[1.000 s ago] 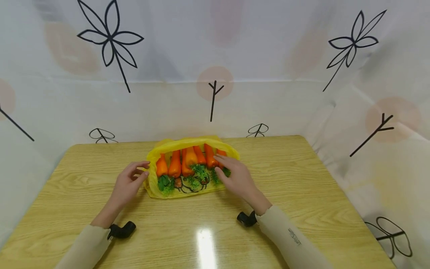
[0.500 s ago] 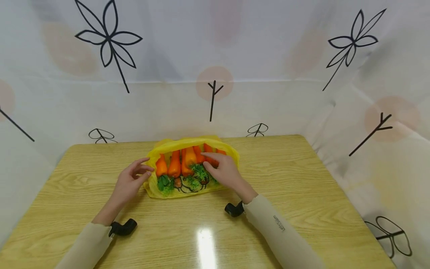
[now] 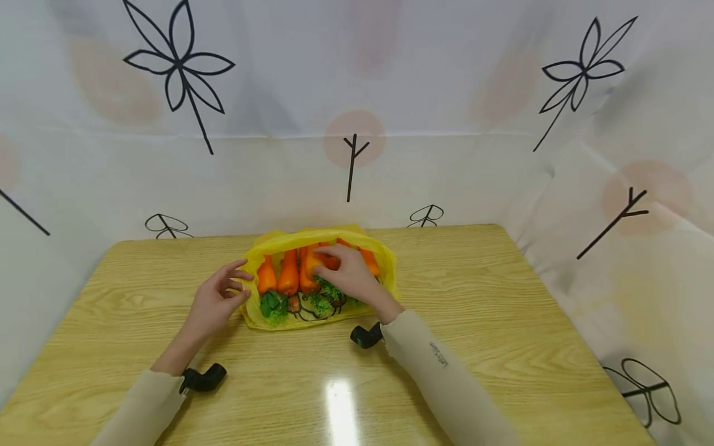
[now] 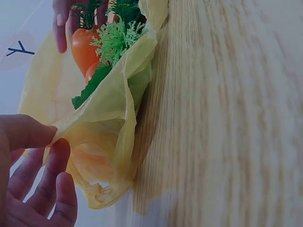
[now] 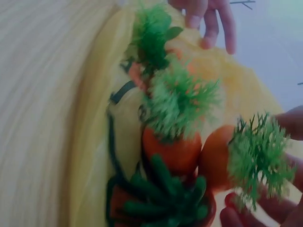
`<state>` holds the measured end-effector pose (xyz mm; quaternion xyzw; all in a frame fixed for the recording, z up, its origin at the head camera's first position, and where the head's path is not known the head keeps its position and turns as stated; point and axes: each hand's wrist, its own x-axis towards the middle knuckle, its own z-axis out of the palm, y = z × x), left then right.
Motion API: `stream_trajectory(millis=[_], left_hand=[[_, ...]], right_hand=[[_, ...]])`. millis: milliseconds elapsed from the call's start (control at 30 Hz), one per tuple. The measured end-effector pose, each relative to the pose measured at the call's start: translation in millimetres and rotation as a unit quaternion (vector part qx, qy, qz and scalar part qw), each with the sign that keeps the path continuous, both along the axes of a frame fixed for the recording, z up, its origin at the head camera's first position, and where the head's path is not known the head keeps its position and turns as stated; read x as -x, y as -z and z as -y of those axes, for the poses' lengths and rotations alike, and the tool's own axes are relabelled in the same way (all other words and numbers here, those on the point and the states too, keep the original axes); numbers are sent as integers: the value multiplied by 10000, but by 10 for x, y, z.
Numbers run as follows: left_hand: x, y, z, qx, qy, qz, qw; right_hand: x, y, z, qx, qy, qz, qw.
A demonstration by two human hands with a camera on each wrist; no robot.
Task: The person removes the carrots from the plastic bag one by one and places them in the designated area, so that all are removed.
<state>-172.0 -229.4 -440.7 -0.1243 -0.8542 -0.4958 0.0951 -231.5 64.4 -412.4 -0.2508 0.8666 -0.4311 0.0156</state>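
Observation:
A yellow plastic bag lies on the table with its mouth spread open and a black line drawing on its front. Several orange toy carrots with green leafy tops lie side by side in it. My left hand pinches the bag's left edge between thumb and finger, as the left wrist view shows. Reaching over the contents, my right hand holds one carrot, its thumb and fingers on both sides of it. That hand covers some carrots behind it.
The bag sits near the back edge of the wooden table. Behind it hangs a white cloth with black plant drawings. Black wrist devices are worn at both sleeves.
My right hand has moved left across the bag from its right side to the middle carrots, and its fingers have closed round one. The left hand stays at the left edge.

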Motion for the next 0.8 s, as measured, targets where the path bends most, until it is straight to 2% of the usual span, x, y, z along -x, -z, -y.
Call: stream_trajectory(millis=[200, 333, 600, 800], left_hand=[[15, 14, 19, -100, 83, -4, 9999], [4, -12, 13, -109, 103, -14, 9999], [3, -22, 7, -136, 109, 16, 9998], [-5, -34, 7, -194, 176, 80, 9996]], right_hand=[[10, -19, 94, -382, -97, 162, 9991], [-10, -22, 126, -420, -1, 192, 9989], [-68, 41, 155, -378, 218, -302, 9986], [-119, 65, 113, -235, 267, -515, 9980]])
